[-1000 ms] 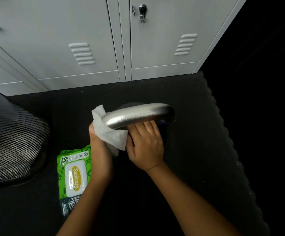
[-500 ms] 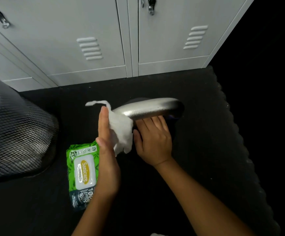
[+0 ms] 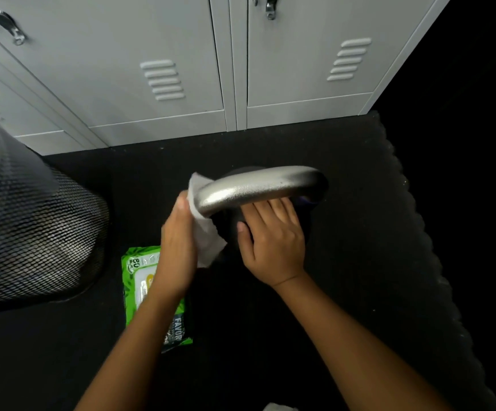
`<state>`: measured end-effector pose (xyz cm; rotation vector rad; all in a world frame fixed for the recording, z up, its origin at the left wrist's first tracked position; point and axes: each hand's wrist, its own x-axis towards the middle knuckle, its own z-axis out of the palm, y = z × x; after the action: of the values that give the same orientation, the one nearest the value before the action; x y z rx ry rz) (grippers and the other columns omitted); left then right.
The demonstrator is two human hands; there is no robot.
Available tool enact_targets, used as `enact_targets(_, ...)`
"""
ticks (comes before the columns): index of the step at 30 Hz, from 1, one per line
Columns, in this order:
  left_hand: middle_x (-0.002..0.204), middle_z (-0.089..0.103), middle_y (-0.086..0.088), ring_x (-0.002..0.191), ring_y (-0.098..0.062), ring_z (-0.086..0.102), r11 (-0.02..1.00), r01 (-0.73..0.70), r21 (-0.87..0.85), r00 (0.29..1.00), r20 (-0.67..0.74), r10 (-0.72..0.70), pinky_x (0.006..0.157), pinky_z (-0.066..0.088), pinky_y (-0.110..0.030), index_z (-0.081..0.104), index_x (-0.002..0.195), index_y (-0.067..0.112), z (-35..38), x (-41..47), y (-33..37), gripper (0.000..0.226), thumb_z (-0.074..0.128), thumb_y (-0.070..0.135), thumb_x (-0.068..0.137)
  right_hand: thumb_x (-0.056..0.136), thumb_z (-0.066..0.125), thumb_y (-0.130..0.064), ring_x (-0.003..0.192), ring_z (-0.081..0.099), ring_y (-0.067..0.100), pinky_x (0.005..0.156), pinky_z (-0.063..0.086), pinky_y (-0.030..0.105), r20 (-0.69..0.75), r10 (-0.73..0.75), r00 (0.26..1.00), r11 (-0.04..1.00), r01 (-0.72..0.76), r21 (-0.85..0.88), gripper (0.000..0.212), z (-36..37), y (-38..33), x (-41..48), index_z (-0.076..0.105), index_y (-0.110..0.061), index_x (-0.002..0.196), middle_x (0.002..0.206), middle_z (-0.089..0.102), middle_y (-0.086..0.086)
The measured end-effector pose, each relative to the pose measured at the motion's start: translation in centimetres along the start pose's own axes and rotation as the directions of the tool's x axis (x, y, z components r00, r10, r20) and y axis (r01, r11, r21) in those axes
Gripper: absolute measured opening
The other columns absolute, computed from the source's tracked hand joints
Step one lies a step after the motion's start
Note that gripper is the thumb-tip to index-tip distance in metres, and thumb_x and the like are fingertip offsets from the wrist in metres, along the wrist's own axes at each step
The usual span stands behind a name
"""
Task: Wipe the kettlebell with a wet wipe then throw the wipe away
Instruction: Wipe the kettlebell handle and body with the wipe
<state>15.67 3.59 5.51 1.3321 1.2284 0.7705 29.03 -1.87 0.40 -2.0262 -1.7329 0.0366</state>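
Your left grip (image 3: 178, 241) is closed on the wet wipe (image 3: 203, 235), thumb uppermost. It presses the cloth against the left end of the kettlebell (image 3: 285, 179), right where the silver handle (image 3: 240, 191) bends down. The wipe is bunched between your palm and the metal. One corner pokes up just beyond that grip, behind the bend, and the rest hangs down along its inner side.

Your right grip (image 3: 273, 244) is spread. Its fingers are straight and close together, lying flat on the kettlebell's dark body, with the fingertips tucked just under the handle. The thumb reaches across toward your left grip, and a narrow gap of dark metal separates it from the wipe. The kettlebell stands upright on the black floor mat (image 3: 374, 247), directly under both grips, with its handle running from one grip to the other.

A green pack of wipes (image 3: 140, 280) lies flat on the mat just behind your left grip, partly covered by that wrist and forearm. The black mesh bin (image 3: 39, 232) stands well out to the left of your left grip. Grey lockers (image 3: 151, 40) rise beyond both grips, at the far edge of the mat. Something small and white (image 3: 276, 407) shows at the bottom edge between your forearms. I cannot tell what it is.
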Motion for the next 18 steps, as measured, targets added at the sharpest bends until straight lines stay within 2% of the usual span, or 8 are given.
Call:
enact_targets(2,0.072,0.055,0.002,0.061,0.012,0.052,0.954,-0.095,0.284,0.993,0.089,0.072,0.056,0.037,-0.002,0.052,0.072,0.029,-0.6,1.7,1.8,0.03,0.044,0.019,0.1,0.089,0.044,-0.03,0.119,0.052,0.027,0.11,0.03,0.041,-0.003,0.004,1.0,1.0,-0.004,-0.005,0.04,0.0,0.0,0.0,0.061,-0.011,0.12,0.121,0.063,0.009)
enact_targets(3,0.066,0.049,0.0,0.055,0.009,0.05,0.934,-0.117,0.338,0.987,0.146,0.07,0.052,0.035,-0.004,0.047,0.068,0.025,-0.5,2.4,3.2,0.033,0.047,0.012,0.098,0.088,0.046,-0.029,0.119,0.052,0.028,0.111,0.03,0.041,-0.005,0.008,1.0,1.0,-0.008,-0.001,0.04,0.0,-0.1,-0.1,0.061,-0.01,0.12,0.121,0.064,0.01)
enact_targets(5,0.065,0.044,-0.004,0.053,0.001,0.047,0.935,-0.078,0.345,0.952,0.305,-0.033,0.053,0.036,-0.006,0.051,0.067,0.015,0.0,3.9,6.4,0.033,0.043,0.021,0.099,0.086,0.048,-0.029,0.118,0.053,0.028,0.11,0.033,0.043,-0.017,0.011,1.0,1.0,-0.011,0.023,0.04,0.0,-0.1,0.0,0.062,-0.008,0.117,0.118,0.065,0.011)
enact_targets(9,0.076,0.061,-0.001,0.065,-0.006,0.056,0.842,-0.043,0.537,0.698,0.62,-0.36,0.069,0.045,-0.019,0.064,0.084,0.014,1.0,6.9,9.5,0.027,0.046,0.031,0.094,0.089,0.048,-0.028,0.108,0.056,0.032,0.106,0.036,0.044,-0.065,-0.001,0.998,1.0,0.003,0.026,0.031,0.2,-0.1,-0.2,0.064,-0.008,0.107,0.106,0.066,0.014)
enact_targets(12,0.065,0.062,0.007,0.061,-0.005,0.057,0.834,-0.092,0.544,0.564,0.719,-0.406,0.06,0.048,-0.017,0.061,0.076,0.015,1.6,8.0,9.2,0.007,0.061,0.021,0.079,0.089,0.047,-0.026,0.111,0.056,0.035,0.107,0.037,0.047,-0.074,-0.001,0.997,1.0,0.003,0.025,0.035,0.6,0.0,-0.3,0.066,-0.005,0.11,0.109,0.066,0.018)
enact_targets(15,0.074,0.062,0.0,0.065,-0.005,0.058,0.834,-0.073,0.548,0.627,0.675,-0.389,0.067,0.047,-0.021,0.063,0.079,0.012,2.0,8.0,9.4,0.022,0.05,0.02,0.095,0.088,0.047,-0.026,0.111,0.055,0.036,0.106,0.037,0.048,-0.069,0.008,0.998,0.999,-0.005,0.042,0.036,0.7,0.1,-0.3,0.066,-0.004,0.109,0.109,0.066,0.019)
enact_targets(17,0.078,0.059,-0.004,0.071,-0.013,0.055,0.813,-0.071,0.578,0.804,0.516,-0.297,0.072,0.041,-0.032,0.062,0.078,0.016,2.3,6.7,9.1,0.037,0.038,0.035,0.1,0.089,0.047,-0.027,0.11,0.056,0.034,0.106,0.037,0.046,-0.049,0.006,0.999,0.999,-0.005,0.036,0.033,0.5,0.0,-0.3,0.066,-0.006,0.106,0.108,0.066,0.016)
enact_targets(18,0.073,0.055,-0.003,0.07,-0.017,0.053,0.765,-0.134,0.629,0.91,0.384,-0.157,0.069,0.038,-0.034,0.056,0.07,0.022,2.6,5.5,8.5,0.042,0.033,0.038,0.101,0.089,0.047,-0.028,0.111,0.056,0.033,0.106,0.037,0.045,-0.029,0.007,1.0,0.999,-0.006,0.036,0.033,0.5,0.0,-0.2,0.065,-0.008,0.108,0.11,0.066,0.015)
